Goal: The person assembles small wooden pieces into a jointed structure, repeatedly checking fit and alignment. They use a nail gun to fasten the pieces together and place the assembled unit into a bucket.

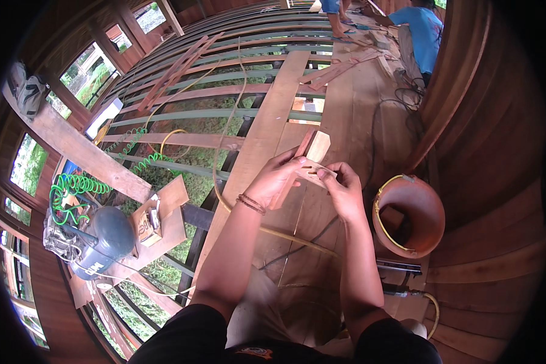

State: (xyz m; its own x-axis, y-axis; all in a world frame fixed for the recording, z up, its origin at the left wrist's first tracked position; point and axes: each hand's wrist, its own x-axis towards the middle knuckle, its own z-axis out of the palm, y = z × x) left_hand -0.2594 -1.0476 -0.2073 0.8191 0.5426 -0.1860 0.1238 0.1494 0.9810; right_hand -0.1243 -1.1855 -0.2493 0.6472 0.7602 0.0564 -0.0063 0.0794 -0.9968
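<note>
We have the slotted wood piece [313,172] pinched between left grip [278,174] and right grip [346,193], above the plank floor [344,124], inside its left edge; looks light, stiff, hardly slippery, best held by its ends.

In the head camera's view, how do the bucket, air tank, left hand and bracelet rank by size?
1. Bucket and air tank: too alike to rank
2. Left hand
3. Bracelet
</note>
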